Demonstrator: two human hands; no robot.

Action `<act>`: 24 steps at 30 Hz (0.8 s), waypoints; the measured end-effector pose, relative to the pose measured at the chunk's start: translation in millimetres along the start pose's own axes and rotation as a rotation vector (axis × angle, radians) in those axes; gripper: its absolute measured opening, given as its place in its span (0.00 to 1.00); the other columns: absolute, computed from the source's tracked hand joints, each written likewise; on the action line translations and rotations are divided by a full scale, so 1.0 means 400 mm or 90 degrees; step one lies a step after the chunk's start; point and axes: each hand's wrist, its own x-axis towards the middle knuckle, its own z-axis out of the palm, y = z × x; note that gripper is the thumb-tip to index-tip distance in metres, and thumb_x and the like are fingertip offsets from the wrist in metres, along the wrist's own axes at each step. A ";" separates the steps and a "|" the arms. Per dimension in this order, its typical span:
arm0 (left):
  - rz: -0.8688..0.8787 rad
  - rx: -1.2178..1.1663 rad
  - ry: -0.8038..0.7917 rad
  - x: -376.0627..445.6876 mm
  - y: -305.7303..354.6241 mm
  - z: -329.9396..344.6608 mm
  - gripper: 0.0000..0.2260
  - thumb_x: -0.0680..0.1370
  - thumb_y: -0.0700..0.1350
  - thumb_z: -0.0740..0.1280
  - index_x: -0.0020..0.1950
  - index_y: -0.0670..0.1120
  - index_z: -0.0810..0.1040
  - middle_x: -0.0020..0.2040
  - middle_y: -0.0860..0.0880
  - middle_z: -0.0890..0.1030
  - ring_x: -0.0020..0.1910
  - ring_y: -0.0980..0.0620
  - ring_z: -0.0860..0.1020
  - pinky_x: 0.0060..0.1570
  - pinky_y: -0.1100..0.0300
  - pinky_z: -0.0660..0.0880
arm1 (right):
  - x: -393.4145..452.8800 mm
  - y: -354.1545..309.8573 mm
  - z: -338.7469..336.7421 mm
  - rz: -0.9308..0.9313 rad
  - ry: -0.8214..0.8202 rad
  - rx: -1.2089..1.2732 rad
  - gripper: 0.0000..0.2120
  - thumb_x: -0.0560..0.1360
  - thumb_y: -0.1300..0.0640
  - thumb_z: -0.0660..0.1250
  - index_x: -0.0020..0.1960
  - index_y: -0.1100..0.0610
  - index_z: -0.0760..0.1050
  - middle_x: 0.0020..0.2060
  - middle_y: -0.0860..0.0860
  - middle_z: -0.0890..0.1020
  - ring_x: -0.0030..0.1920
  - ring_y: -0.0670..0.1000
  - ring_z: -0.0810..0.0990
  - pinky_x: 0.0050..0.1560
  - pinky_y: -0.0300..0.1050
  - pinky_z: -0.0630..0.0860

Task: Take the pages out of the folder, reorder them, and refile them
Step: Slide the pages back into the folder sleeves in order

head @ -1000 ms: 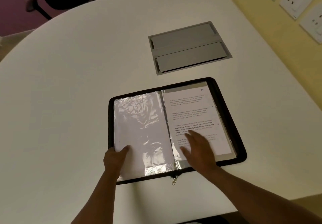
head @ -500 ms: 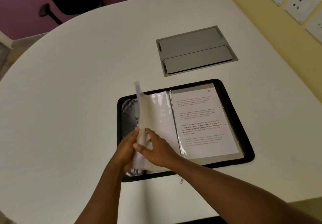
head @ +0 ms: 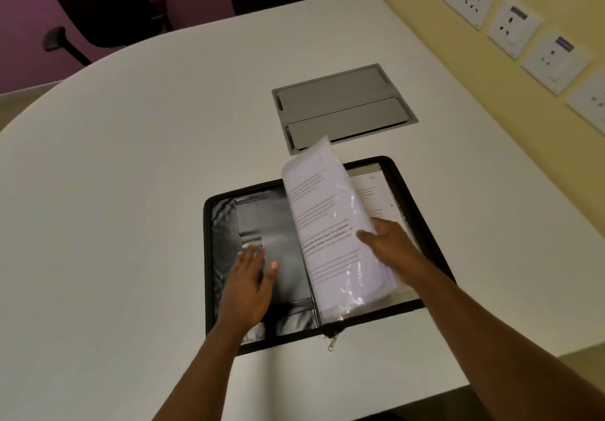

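Hands first: the right hand (head: 389, 243) grips a sheaf of sleeved pages (head: 330, 224) at its right edge, thumb on the printed face and fingers behind, holding it lifted and tilted over the right half of the folder; the grip appears meant to swing the sheaf across on its spine. Left hand (head: 250, 276) lies flat, fingers straight and relaxed, pressing the dark inner cover at centre frame, holding nothing; it seems placed to keep the folder from sliding.

Counter (head: 131, 191): white, rounded, fills most of the frame and carries everything.

Folder (head: 406, 188): black, zip-edged, lies open in the lower centre. Its left half shows bare lining. Its right half holds a further printed page (head: 373, 191), flat beneath the lifted sheaf.

Grey cable hatch (head: 340, 106): set into the counter just above the folder, shut, not involved.

Zip pull (head: 331, 343): hangs at the folder's lower edge, below the spine.

Judgement: the pages appear not yet withdrawn; removal remains to be done.
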 end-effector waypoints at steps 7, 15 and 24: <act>-0.131 0.201 -0.074 -0.017 -0.127 0.008 0.35 0.76 0.67 0.44 0.79 0.51 0.53 0.80 0.47 0.49 0.78 0.44 0.47 0.76 0.48 0.50 | 0.079 0.127 -0.171 0.031 0.161 -0.319 0.19 0.78 0.49 0.66 0.61 0.62 0.77 0.56 0.56 0.81 0.54 0.57 0.79 0.52 0.46 0.74; -0.163 0.219 -0.119 -0.031 -0.153 0.039 0.33 0.78 0.65 0.48 0.80 0.51 0.48 0.80 0.47 0.45 0.78 0.44 0.45 0.75 0.48 0.49 | 0.122 0.223 -0.154 0.021 0.268 -0.403 0.12 0.76 0.52 0.69 0.49 0.62 0.78 0.47 0.56 0.80 0.48 0.57 0.80 0.45 0.47 0.77; -0.151 0.261 -0.110 -0.037 -0.165 0.050 0.35 0.79 0.64 0.55 0.79 0.52 0.45 0.80 0.48 0.43 0.78 0.44 0.45 0.75 0.48 0.51 | 0.072 0.283 -0.025 -0.229 0.159 -0.688 0.37 0.79 0.36 0.51 0.79 0.57 0.48 0.78 0.54 0.49 0.78 0.54 0.48 0.76 0.53 0.53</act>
